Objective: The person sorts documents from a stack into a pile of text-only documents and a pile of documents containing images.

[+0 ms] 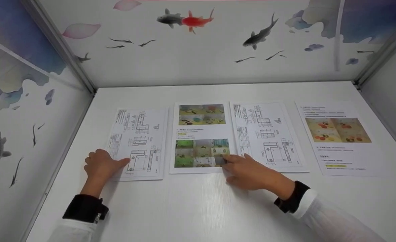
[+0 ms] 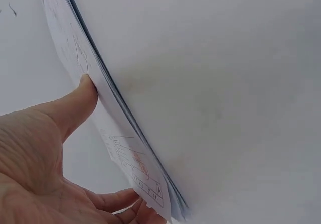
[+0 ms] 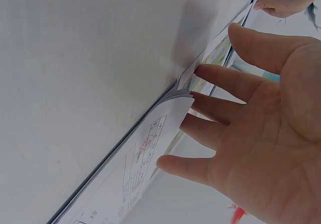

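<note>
A stack of sheets with technical drawings [image 1: 144, 146] lies flat at the left. My left hand [image 1: 100, 164] is at its lower left, the straight thumb resting on the top sheet and the other fingers bent at the left edge. Beside it lies a stack of printed sheets with colour photos [image 1: 203, 132]. My right hand [image 1: 251, 173] reaches over with extended fingers, fingertips touching the photo sheet's lower right corner. Under that hand's upper side is the lower left part of a second drawing stack [image 1: 265, 137]. Its layered page edges [image 3: 160, 103] show close to the fingers in the right wrist view.
A page with text and food-like photos [image 1: 339, 154] lies at the far right. The papers stand in a row on a white table [image 1: 184, 208]. Panels with painted fish [image 1: 198, 50] enclose the table at the back and sides.
</note>
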A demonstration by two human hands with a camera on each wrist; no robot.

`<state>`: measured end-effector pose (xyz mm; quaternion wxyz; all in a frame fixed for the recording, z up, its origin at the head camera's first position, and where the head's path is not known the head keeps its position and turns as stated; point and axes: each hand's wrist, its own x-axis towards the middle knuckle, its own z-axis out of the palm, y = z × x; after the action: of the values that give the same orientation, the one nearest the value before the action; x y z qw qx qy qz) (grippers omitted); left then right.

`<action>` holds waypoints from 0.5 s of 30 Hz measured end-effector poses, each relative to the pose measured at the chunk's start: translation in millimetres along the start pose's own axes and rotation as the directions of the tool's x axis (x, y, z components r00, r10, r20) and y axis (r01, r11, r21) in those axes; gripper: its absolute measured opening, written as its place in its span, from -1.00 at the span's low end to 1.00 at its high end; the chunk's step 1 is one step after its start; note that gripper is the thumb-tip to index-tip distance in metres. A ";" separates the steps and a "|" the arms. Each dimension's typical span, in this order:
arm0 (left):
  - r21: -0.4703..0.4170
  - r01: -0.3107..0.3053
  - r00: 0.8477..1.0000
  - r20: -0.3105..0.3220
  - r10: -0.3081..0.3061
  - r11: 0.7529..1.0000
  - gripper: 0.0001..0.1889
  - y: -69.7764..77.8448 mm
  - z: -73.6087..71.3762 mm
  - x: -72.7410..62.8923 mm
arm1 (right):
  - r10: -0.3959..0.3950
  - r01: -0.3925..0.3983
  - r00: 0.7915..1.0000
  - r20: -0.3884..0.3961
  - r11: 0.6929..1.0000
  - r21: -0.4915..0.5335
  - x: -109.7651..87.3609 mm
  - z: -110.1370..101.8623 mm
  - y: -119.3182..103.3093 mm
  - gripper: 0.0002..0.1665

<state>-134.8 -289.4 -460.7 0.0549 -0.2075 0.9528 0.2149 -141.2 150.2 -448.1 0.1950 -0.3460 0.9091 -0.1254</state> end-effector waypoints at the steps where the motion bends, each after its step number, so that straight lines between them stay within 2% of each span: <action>1: 0.001 -0.001 1.000 -0.017 0.001 1.000 -0.21 1.3 1.1 -0.7 | 0.002 -0.002 1.000 -0.001 1.000 0.001 0.3 0.0 0.0 -0.48; 9: 0.011 0.027 0.994 -0.105 -0.025 1.000 -0.29 8.3 7.6 -1.3 | 0.036 -0.036 0.999 0.015 0.999 0.012 1.8 0.6 -0.1 -0.43; 15: -0.061 -0.002 0.985 -0.170 -0.008 0.998 -0.58 5.9 5.6 -4.9 | 0.026 -0.026 1.000 0.011 1.000 0.001 1.2 1.6 1.8 -0.42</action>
<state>-132.8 -280.4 -462.5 -0.0328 -0.2282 0.9466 0.2253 -142.4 150.5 -450.5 0.2018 -0.3348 0.9124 -0.1215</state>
